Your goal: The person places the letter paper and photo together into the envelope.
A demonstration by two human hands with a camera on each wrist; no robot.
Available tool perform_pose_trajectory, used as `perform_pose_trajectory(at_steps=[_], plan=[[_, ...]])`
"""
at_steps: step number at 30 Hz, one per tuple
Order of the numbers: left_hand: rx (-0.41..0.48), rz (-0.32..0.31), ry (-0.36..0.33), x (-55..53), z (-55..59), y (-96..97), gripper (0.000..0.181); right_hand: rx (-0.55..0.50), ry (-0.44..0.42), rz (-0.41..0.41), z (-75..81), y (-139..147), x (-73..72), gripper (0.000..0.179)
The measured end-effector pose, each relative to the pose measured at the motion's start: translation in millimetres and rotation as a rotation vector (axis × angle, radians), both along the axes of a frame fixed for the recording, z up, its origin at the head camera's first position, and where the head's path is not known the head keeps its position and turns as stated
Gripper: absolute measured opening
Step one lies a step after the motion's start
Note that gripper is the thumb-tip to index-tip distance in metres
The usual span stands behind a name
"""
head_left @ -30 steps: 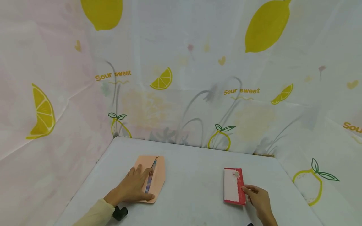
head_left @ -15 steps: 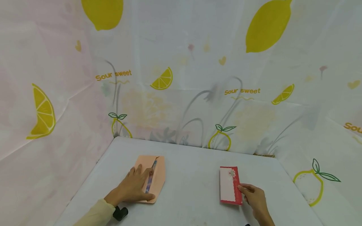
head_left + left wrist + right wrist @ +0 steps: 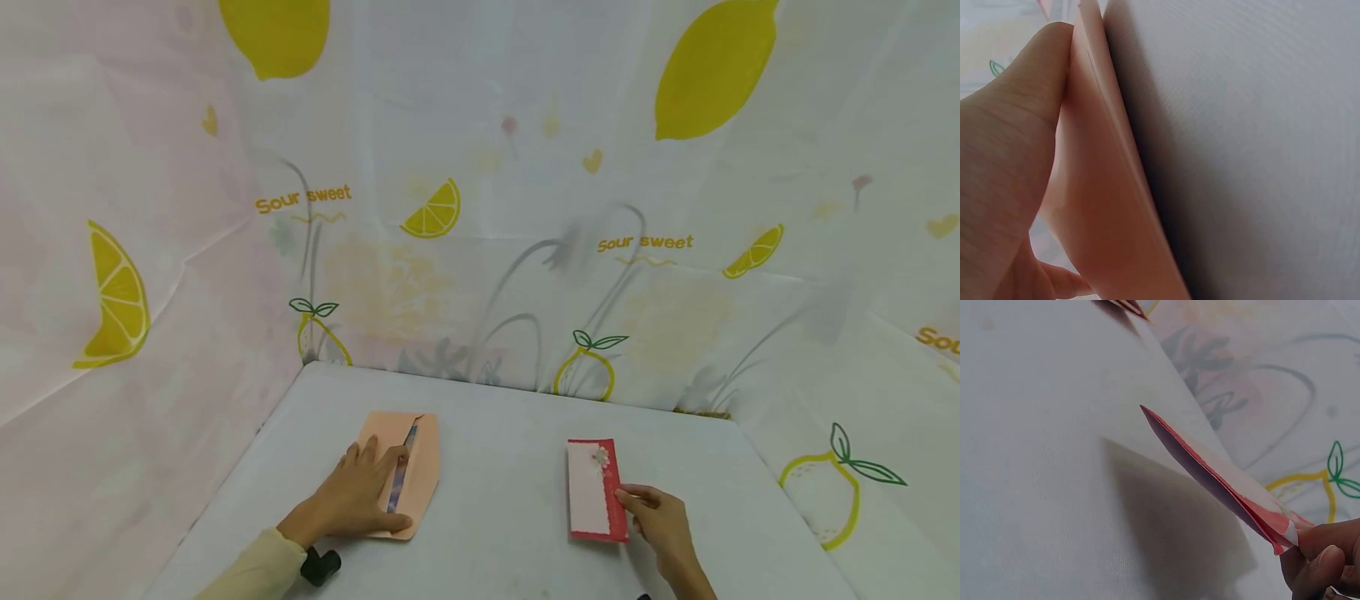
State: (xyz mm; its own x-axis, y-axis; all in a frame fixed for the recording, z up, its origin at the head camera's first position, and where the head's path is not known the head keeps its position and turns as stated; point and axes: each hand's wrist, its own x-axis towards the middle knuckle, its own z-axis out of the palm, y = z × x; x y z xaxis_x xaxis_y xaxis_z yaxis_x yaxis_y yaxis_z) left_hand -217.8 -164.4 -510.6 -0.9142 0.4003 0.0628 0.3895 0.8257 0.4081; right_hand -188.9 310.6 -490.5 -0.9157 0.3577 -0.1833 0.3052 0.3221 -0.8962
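Left grip (image 3: 354, 498) spread palm-down, right grip (image 3: 662, 522) in a pinch

Orange "Sour sweet" lettering (image 3: 303, 199) stands twice on the backdrop (image 3: 480, 100), plus a cut-off "Sou" (image 3: 939, 338) at right.

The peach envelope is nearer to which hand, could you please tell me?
Left: the left hand rests on the peach envelope, while the right hand is apart from it, to its right, pinching the red-edged card.

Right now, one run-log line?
left hand: rests on peach envelope | right hand: pinches red-and-white flowered card above white table | card: apart from envelope
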Motion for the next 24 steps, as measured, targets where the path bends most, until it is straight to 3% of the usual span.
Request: perform_pose_trajectory(at_steps=[24], plan=[[-0.008, -0.003, 0.012, 2.3, 3.6, 0.9, 0.100, -0.039, 0.063, 0.070, -0.9, -46, -9.5, 0.039]])
